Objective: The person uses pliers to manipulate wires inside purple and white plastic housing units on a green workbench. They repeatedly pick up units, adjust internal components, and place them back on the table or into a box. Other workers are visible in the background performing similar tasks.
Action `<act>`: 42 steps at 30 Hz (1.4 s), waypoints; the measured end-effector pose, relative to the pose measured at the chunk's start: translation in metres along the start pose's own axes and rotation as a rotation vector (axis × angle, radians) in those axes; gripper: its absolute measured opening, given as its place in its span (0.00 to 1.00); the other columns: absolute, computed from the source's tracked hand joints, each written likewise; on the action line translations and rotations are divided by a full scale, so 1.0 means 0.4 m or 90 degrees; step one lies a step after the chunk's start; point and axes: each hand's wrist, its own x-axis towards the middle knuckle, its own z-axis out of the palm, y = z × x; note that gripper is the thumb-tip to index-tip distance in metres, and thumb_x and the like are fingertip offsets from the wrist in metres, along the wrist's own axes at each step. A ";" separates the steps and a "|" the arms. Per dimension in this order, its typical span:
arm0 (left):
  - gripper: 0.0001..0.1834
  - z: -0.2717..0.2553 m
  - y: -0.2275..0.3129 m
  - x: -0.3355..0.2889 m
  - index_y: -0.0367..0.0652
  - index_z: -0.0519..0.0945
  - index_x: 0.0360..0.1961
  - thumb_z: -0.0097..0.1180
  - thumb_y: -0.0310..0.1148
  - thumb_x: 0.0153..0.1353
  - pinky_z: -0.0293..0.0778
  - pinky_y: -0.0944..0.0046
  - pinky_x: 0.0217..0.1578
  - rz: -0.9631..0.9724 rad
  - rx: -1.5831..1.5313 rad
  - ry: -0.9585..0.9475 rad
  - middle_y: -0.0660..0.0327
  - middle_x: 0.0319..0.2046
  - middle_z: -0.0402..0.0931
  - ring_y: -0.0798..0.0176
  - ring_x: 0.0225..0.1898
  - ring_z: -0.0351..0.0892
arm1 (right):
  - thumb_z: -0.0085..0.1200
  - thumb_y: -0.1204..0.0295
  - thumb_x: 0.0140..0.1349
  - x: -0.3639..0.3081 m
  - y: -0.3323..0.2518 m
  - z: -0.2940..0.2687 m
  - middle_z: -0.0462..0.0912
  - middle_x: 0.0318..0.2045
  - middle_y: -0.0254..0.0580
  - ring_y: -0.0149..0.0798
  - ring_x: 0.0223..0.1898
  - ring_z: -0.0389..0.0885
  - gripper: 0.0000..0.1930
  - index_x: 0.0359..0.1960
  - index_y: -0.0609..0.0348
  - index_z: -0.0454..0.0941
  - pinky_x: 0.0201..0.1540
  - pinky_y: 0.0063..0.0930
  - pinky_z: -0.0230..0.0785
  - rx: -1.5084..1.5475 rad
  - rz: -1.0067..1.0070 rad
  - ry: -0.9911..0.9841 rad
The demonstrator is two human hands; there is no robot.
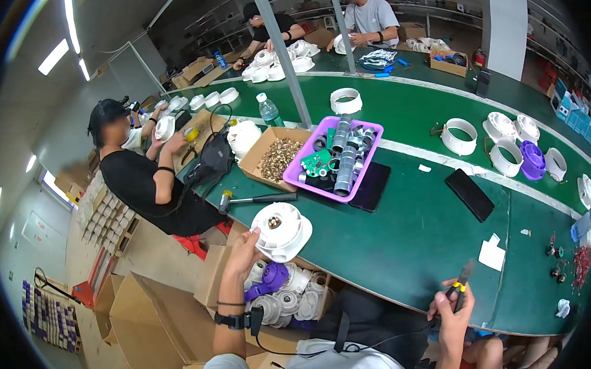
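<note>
My left hand (243, 253) grips the rim of a white round plastic housing (281, 229) at the table's near edge. A brass-coloured metal part sits in the housing's centre. On the right, my right hand (454, 313) is closed round a pair of pliers (460, 287) with black and yellow handles, its jaws pointing up and blurred. Just beyond the housing lies a hammer (259, 199) with a black handle. Below my left hand, a cardboard box (213, 277) holds several white and purple housings (288, 298).
A purple tray (377, 131) of metal cylinders and green boards stands beside a carton of small brass parts (281, 160). A black phone (470, 195) and white paper (491, 253) lie rightward. White rings (459, 137) stand on the green conveyor. Co-workers (151, 172) work at left and behind.
</note>
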 end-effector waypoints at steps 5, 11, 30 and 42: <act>0.26 0.129 0.060 -0.044 0.32 0.60 0.63 0.51 0.33 0.69 0.73 0.63 0.50 0.189 0.119 -0.066 0.53 0.51 0.73 0.63 0.50 0.75 | 0.52 0.88 0.54 -0.026 -0.024 0.015 0.74 0.36 0.40 0.34 0.35 0.78 0.17 0.47 0.66 0.71 0.42 0.34 0.77 0.063 0.009 -0.168; 0.22 0.461 0.150 -0.074 0.34 0.63 0.59 0.46 0.23 0.63 0.67 0.64 0.55 0.491 0.264 -0.266 0.54 0.47 0.72 0.64 0.50 0.71 | 0.50 0.84 0.59 0.010 -0.050 0.003 0.75 0.35 0.39 0.36 0.41 0.81 0.11 0.44 0.66 0.69 0.48 0.31 0.76 0.063 0.225 -0.342; 0.26 0.853 0.111 -0.030 0.34 0.72 0.47 0.66 0.42 0.56 0.74 0.55 0.42 0.673 0.397 -0.510 0.46 0.37 0.78 0.48 0.39 0.81 | 0.44 0.71 0.62 0.103 -0.039 -0.049 0.75 0.40 0.43 0.40 0.44 0.78 0.18 0.52 0.62 0.68 0.49 0.41 0.78 0.178 0.405 -0.217; 0.24 0.837 0.110 -0.034 0.37 0.71 0.46 0.64 0.42 0.58 0.75 0.58 0.40 0.633 0.376 -0.520 0.48 0.33 0.80 0.53 0.36 0.81 | 0.42 0.71 0.64 0.113 -0.032 -0.033 0.75 0.38 0.41 0.37 0.42 0.77 0.15 0.51 0.61 0.69 0.48 0.40 0.78 0.237 0.400 -0.243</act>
